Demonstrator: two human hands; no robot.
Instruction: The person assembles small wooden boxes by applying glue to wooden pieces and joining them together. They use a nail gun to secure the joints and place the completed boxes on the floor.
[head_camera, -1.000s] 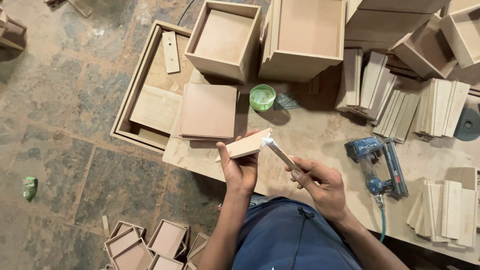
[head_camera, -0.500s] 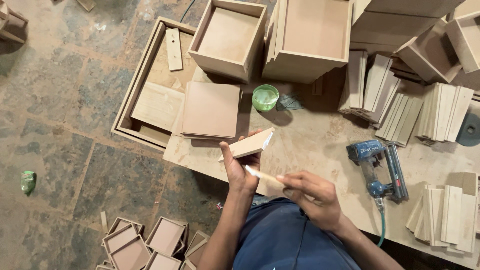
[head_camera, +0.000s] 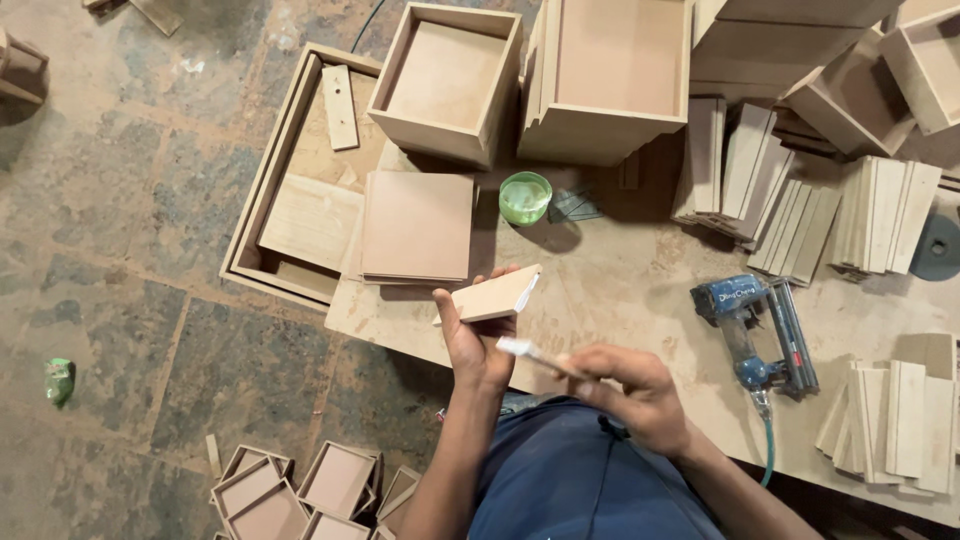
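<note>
Gripping a small tan fibreboard panel (head_camera: 490, 295) edge-up above the bench, left hand (head_camera: 475, 345) steadies it; right hand (head_camera: 630, 390) pinches a white-tipped brush (head_camera: 530, 352) near its white-coated edge. Loose slat stacks (head_camera: 800, 190) w/ few finished boxes (head_camera: 450, 80): looks mid-job.

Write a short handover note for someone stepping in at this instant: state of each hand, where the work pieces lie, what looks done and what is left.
Left hand: grips a small flat light-brown wooden panel, held up with one white-coated edge facing right.
Right hand: holds a thin brush, its pale tip just below that panel.
Small green glue cup stands on the wooden worktop, beside a stack of square brown boards. Blue nail gun lies to the right, untouched.
Done: one panel edge looks coated.
Left: the other edges cannot be judged; cut slats and open wooden boxes wait behind.
</note>
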